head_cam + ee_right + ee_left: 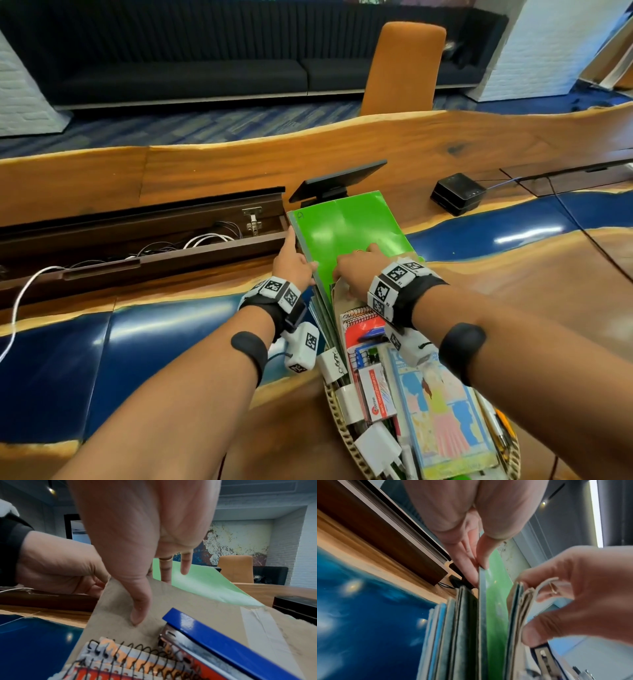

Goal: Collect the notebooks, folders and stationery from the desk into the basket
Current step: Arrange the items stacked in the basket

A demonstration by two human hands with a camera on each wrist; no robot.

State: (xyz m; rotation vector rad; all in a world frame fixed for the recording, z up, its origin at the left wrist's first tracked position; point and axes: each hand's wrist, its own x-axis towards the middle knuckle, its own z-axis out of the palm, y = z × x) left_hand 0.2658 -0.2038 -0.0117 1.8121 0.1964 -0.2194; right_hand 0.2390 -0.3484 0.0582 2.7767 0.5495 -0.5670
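Observation:
A green folder (pixel 342 226) (pixel 496 588) (pixel 202 582) stands tilted at the far end of the woven basket (pixel 342 432), among other upright folders. My left hand (pixel 294 263) (pixel 478 566) pinches its left edge between thumb and fingers. My right hand (pixel 356 270) (pixel 150 600) grips a brown envelope (pixel 342 291) (pixel 205 615) just in front of it, thumb on the near face, fingers behind against the green folder. The basket is packed with a spiral notebook (pixel 363 318) (pixel 137 660), a blue stapler (pixel 223 635), small boxes and a colourful book (pixel 442 411).
An open cable trough (pixel 137 236) with wires lies to the left on the wood-and-blue desk. A tablet on a stand (pixel 335 181) sits just behind the folder, and a black box (pixel 457 192) at the right. An orange chair (pixel 404 65) stands beyond the desk.

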